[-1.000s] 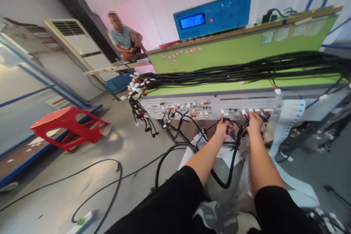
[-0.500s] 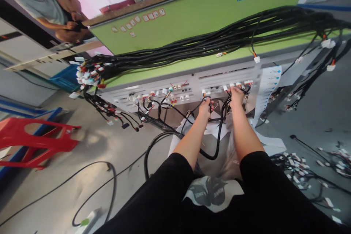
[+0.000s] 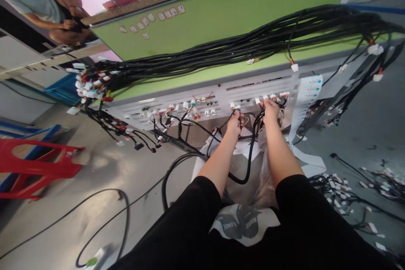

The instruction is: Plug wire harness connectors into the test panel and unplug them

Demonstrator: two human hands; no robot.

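My left hand (image 3: 234,124) is closed around a small dark connector (image 3: 236,110) just below the front of a grey panel (image 3: 218,100). Right beside it, my right hand (image 3: 271,110) pinches a white connector (image 3: 265,98) at the panel's row of sockets; the fingertips partly cover it. More white connectors (image 3: 284,94) with coloured wires are plugged in to the right. A thick black cable (image 3: 249,160) loops down between my forearms. Farther left, several plugged connectors (image 3: 172,109) trail black cables.
A long bundle of black wire harnesses (image 3: 202,57) lies along the green bench top, its connector ends (image 3: 90,82) hanging left. A label strip (image 3: 305,101) drapes over the right side. A red stool (image 3: 38,162) and loose harnesses (image 3: 341,194) are on the floor. Another person (image 3: 52,6) sits back left.
The view has shifted slightly, so the bench and stool sit a little farther left. Both hands keep about the same places at the panel.
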